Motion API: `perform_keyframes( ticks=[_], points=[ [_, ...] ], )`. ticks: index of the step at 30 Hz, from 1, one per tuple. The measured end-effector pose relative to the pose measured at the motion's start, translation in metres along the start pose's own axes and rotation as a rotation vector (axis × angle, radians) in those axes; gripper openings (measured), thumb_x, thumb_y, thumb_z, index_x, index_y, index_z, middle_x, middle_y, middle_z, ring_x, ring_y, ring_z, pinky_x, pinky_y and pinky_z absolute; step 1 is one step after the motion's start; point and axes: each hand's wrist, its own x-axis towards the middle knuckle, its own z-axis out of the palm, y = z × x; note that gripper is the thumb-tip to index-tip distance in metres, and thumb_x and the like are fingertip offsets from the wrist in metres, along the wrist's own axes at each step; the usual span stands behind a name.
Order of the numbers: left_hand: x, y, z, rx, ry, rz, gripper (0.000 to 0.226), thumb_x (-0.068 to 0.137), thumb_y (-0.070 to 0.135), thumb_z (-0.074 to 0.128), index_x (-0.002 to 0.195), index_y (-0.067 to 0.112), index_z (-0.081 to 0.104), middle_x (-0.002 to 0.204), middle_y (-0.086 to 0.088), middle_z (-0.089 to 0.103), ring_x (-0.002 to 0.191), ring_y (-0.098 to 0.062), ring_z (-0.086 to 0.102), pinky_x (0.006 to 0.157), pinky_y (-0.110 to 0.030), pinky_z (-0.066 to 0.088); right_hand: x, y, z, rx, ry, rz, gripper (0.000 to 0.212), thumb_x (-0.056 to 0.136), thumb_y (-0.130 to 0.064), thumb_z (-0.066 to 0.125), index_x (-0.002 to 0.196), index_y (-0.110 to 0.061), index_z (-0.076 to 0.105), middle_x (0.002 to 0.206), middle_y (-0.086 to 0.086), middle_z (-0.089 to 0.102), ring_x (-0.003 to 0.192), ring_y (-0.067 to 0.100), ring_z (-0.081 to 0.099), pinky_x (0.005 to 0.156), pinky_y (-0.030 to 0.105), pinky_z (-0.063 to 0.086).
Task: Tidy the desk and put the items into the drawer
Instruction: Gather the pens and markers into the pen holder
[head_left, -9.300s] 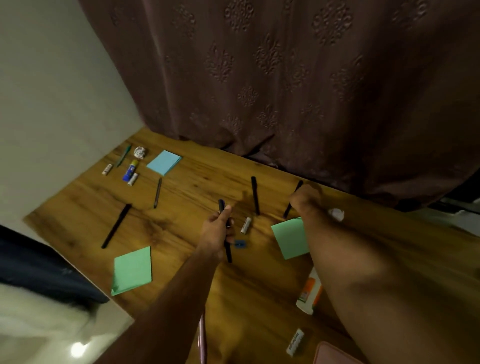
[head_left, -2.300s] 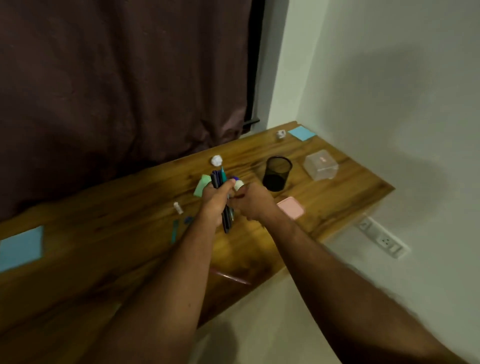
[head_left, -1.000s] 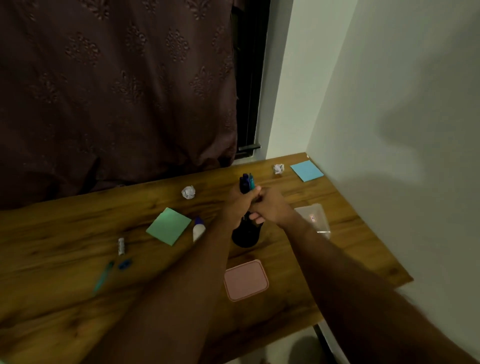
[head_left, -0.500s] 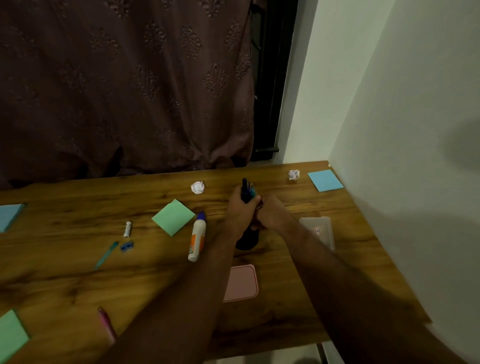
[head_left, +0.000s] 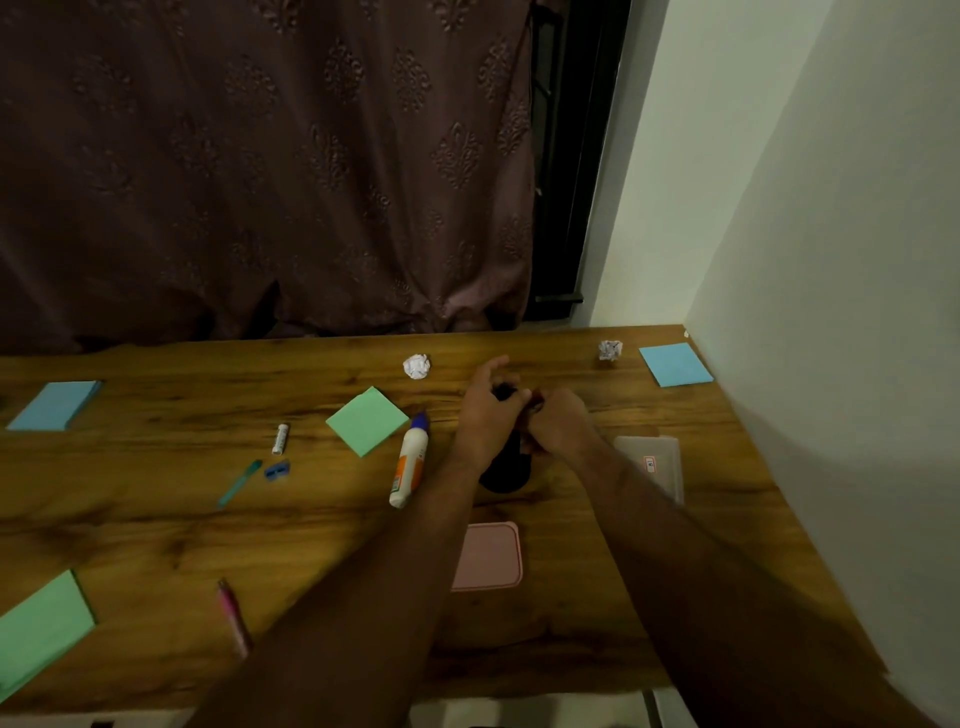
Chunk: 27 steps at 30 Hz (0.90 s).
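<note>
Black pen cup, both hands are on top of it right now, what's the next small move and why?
Probably let go and draw both hands back: the left hand and right hand crowd over the black pen cup, and the glue bottle lies loose beside it.

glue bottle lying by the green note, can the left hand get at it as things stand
Probably yes. The glue bottle lies in the open just beside the left hand, nothing over it. That hand hovers at the black pen cup, fingers loosening, apparently free.

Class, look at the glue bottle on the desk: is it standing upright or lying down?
Lying down: the glue bottle rests lengthwise on the desk.
</note>
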Motion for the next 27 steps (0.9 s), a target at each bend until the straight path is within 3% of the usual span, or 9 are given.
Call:
perform_keyframes(
  ticks=[5, 9, 12, 18, 22, 27],
  points=[
    [0.004, -0.003, -0.004, 0.011, 0.008, 0.000, 0.057, 0.088, 0.010, 0.066, 0.140, 0.019, 0.044, 0.133, 0.000, 0.054, 0.124, -0.011, 0.048, 0.101, -0.025, 0.042, 0.003, 0.000, -0.005, 0.004, 0.049, -0.022, 0.011, 0.094, -0.008, 0.055, 0.097, -0.009, 0.065, 0.072, 0.010, 0.070, 0.055, 0.021, 0.067, 0.045, 0.028, 0.054],
    [0.009, -0.004, -0.011, -0.097, 0.026, -0.032, 0.056, 0.088, 0.003, 0.065, 0.139, 0.014, 0.044, 0.141, -0.008, 0.050, 0.131, -0.019, 0.046, 0.108, -0.034, 0.041, 0.006, 0.000, -0.007, 0.048, 0.137, -0.056, 0.014, 0.091, -0.013, 0.058, 0.096, -0.007, 0.070, 0.080, 0.010, 0.072, 0.065, 0.026, 0.071, 0.063, 0.040, 0.061],
    [0.009, -0.002, -0.018, -0.148, 0.042, -0.024, 0.051, 0.091, 0.002, 0.061, 0.138, 0.010, 0.044, 0.140, -0.009, 0.049, 0.130, -0.019, 0.047, 0.105, -0.030, 0.042, 0.003, -0.008, -0.009, 0.004, 0.247, -0.132, 0.020, 0.091, -0.017, 0.057, 0.106, -0.013, 0.070, 0.091, 0.004, 0.072, 0.076, 0.019, 0.069, 0.067, 0.031, 0.058],
    [0.004, 0.002, -0.036, -0.171, 0.110, -0.039, 0.045, 0.094, 0.005, 0.057, 0.137, 0.007, 0.046, 0.137, -0.011, 0.053, 0.124, -0.019, 0.051, 0.103, -0.027, 0.043, -0.002, -0.025, 0.001, -0.065, 0.353, -0.302, 0.020, 0.092, -0.021, 0.055, 0.100, -0.015, 0.072, 0.091, -0.003, 0.070, 0.080, 0.010, 0.061, 0.070, 0.024, 0.046],
    [-0.003, -0.002, -0.051, -0.156, 0.199, -0.051, 0.039, 0.094, 0.006, 0.057, 0.132, 0.006, 0.051, 0.128, -0.011, 0.058, 0.117, -0.018, 0.056, 0.093, -0.020, 0.043, -0.005, -0.035, 0.020, -0.053, 0.303, -0.381, 0.017, 0.091, -0.020, 0.057, 0.095, -0.015, 0.073, 0.090, -0.003, 0.070, 0.081, 0.010, 0.062, 0.073, 0.025, 0.048],
    [-0.012, -0.020, -0.081, -0.108, 0.315, -0.059, 0.022, 0.090, 0.009, 0.061, 0.112, 0.012, 0.063, 0.102, -0.003, 0.068, 0.096, -0.016, 0.062, 0.095, -0.033, 0.049, -0.010, -0.047, 0.052, -0.093, 0.183, -0.479, 0.015, 0.089, -0.019, 0.059, 0.092, -0.015, 0.073, 0.093, -0.001, 0.073, 0.086, 0.014, 0.065, 0.079, 0.032, 0.052]
  ],
)
